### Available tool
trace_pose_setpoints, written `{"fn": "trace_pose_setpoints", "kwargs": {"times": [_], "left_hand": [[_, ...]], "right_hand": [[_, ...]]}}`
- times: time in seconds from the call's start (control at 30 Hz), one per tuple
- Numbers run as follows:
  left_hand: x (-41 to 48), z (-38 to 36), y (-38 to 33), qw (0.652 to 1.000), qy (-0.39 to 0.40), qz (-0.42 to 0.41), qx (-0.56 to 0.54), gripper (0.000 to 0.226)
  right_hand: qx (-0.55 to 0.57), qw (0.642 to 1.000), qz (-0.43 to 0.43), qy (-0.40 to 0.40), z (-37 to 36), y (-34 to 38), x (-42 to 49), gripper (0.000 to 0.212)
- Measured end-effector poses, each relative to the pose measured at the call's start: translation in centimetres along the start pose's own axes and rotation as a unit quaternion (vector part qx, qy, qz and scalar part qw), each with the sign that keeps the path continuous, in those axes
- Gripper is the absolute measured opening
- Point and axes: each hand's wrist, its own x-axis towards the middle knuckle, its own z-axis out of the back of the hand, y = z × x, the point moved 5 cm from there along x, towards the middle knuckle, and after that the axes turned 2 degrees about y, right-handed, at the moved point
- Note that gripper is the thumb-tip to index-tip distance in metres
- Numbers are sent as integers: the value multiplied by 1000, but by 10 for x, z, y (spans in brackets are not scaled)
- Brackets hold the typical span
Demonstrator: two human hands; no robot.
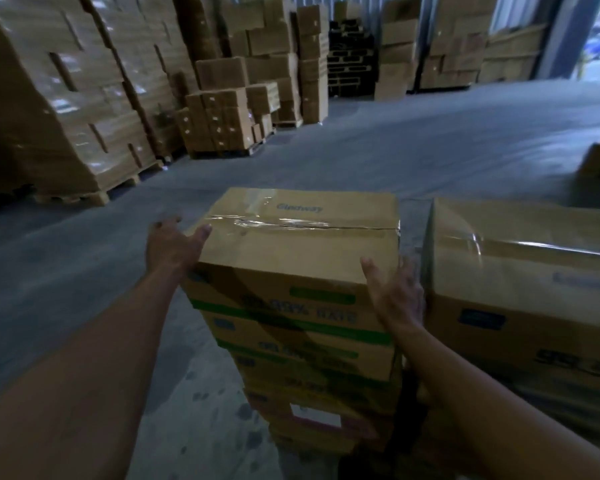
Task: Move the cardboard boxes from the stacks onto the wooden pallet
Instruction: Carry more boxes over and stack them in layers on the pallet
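Boxes stand stacked right in front of you, and the top box [291, 244] sits squarely on its stack [309, 358], shut and sealed with clear tape along the top seam, so its contents cannot be seen. Your left hand [170, 244] reaches forward on an outstretched arm and lies against the box's left side, fingers fairly straight and spread, thumb resting on the top edge. Your right hand [395, 296] lies against the right side, in the narrow gap next to the neighbouring box [520, 271], thumb up on the near top corner; the fingers are blurred but look extended, not curled. Both hands press flat against the box, which is set between them. Its long axis runs left to right across your view, in line with the tape seam, and the printed green-striped face points toward you. Across the grey floor [395, 147], wrapped loads [66, 98] stand on wooden pallets [73, 197].
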Motion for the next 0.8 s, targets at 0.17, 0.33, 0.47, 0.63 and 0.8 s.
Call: {"fn": "trace_pose_setpoints", "kwargs": {"times": [0.17, 0.33, 0.47, 0.63, 0.8], "left_hand": [[23, -20, 51, 992, 95, 82, -34, 98], [25, -43, 74, 947, 187, 152, -210, 100], [26, -49, 74, 918, 184, 176, -304, 94], [28, -37, 58, 915, 128, 153, -351, 83], [24, -1, 46, 914, 74, 147, -372, 79]], "right_hand": [[33, 998, -46, -34, -3, -1, 12, 80], [66, 996, -65, -14, -12, -6, 22, 94], [93, 990, -105, 6, -14, -6, 28, 109], [99, 988, -110, 33, -7, 4, 45, 128], [103, 990, -57, 84, 10, 49, 63, 105]]}}
